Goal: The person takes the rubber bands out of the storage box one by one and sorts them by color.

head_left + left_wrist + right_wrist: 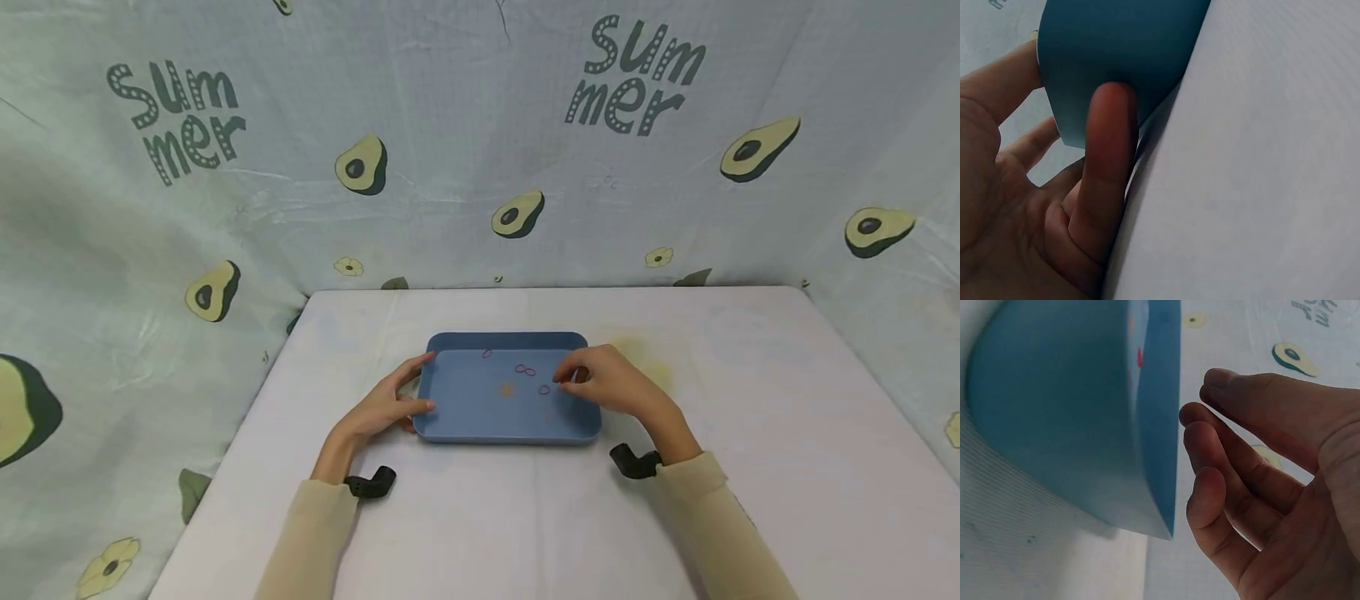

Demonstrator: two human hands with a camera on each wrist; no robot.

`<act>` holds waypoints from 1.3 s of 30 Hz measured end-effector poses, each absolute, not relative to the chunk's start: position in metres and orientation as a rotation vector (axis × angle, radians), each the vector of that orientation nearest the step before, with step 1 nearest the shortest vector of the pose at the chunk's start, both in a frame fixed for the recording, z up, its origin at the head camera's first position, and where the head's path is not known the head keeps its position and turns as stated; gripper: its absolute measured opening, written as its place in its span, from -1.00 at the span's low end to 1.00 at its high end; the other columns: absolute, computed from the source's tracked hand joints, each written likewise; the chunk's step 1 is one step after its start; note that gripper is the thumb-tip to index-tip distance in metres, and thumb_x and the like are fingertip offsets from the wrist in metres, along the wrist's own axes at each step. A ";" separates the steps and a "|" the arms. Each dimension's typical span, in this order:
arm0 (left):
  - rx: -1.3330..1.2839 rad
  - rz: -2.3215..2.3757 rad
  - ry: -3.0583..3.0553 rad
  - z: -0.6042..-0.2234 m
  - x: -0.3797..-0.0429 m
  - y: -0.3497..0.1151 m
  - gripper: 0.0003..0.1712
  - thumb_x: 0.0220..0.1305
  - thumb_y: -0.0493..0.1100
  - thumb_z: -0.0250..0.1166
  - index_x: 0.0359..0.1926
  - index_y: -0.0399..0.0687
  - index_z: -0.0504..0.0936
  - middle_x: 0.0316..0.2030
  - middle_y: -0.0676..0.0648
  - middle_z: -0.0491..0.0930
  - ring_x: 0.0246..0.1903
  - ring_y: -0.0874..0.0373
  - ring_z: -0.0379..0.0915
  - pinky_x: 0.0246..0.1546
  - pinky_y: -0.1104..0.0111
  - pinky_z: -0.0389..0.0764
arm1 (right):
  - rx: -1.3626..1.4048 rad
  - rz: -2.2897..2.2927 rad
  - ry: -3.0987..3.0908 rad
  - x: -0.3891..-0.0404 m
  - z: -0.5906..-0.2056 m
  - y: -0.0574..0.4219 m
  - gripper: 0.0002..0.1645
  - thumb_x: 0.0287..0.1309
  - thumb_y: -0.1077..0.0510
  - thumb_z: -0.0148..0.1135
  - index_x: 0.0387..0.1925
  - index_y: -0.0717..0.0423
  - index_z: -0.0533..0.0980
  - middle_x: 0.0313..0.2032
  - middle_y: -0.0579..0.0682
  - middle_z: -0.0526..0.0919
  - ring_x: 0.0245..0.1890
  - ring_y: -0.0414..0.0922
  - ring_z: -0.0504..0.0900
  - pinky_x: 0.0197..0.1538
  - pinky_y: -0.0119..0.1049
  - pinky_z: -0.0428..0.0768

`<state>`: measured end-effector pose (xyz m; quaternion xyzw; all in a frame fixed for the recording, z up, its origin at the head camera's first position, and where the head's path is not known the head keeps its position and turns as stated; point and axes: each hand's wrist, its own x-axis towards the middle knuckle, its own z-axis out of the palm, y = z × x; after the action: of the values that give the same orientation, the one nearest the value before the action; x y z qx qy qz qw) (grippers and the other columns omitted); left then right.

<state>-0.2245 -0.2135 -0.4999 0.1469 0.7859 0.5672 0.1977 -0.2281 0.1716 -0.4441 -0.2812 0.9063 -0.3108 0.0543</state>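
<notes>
A shallow blue tray lies on the table with several small thin loops that look like rubber bands on its floor, among them a red rubber band. My left hand grips the tray's left end. In the left wrist view one finger presses the tray's outer wall, while others reach past the rim. Over the tray's right side is my right hand, its thumb and index fingertips brought together and the other fingers curled. Nothing shows between those fingertips in the right wrist view, though the pinch itself is partly hidden.
An orange-beige loop cluster lies mid-tray. The table is covered with a white cloth. Behind it hangs a curtain printed with avocados. Each wrist wears a black camera mount, such as the right mount.
</notes>
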 end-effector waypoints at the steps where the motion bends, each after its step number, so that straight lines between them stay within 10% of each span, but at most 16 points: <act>1: 0.410 1.582 2.202 -0.499 -0.226 -0.213 -0.04 0.19 -0.07 0.37 0.49 0.39 0.02 0.50 -0.04 -0.09 -0.40 0.02 0.59 -0.48 0.11 0.63 | -0.858 -0.928 2.764 -0.228 -0.445 0.170 -0.84 0.12 0.16 0.34 -0.22 0.03 0.70 -0.28 -0.17 0.72 -0.35 -0.24 0.60 -0.30 -0.37 0.55; 19: 0.317 1.556 2.199 -0.496 -0.226 -0.208 0.01 0.29 -0.10 0.27 0.44 0.70 -0.19 0.50 -0.06 -0.11 -0.66 -0.02 0.48 -0.58 0.09 0.60 | -0.863 -0.690 2.805 -0.224 -0.464 0.153 -0.90 0.09 0.12 0.38 -0.30 -0.11 0.70 -0.35 -0.26 0.70 -0.37 -0.35 0.58 -0.28 -0.38 0.56; 29: 0.365 1.486 2.338 -0.473 -0.219 -0.197 -0.13 0.39 -0.19 0.11 0.53 0.29 -0.17 0.49 -0.21 -0.06 -0.64 -0.22 0.47 -0.54 0.02 0.60 | -0.864 -0.613 2.801 -0.227 -0.466 0.150 -0.91 0.04 0.11 0.42 -0.35 -0.14 0.69 -0.39 -0.29 0.69 -0.36 -0.35 0.58 -0.25 -0.36 0.55; 39: 0.379 1.477 2.401 -0.487 -0.226 -0.200 -0.17 0.38 -0.27 0.03 0.53 0.31 -0.12 0.49 -0.21 -0.03 -0.73 -0.14 0.47 -0.65 0.04 0.56 | -0.874 -0.611 2.783 -0.226 -0.470 0.148 -0.92 0.05 0.11 0.41 -0.35 -0.13 0.70 -0.36 -0.26 0.70 -0.36 -0.35 0.58 -0.25 -0.37 0.56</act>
<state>-0.2256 -0.2001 -0.4870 0.1316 0.8349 0.5134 0.1481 -0.2264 0.1484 -0.4696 -0.2923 0.9307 -0.2045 0.0807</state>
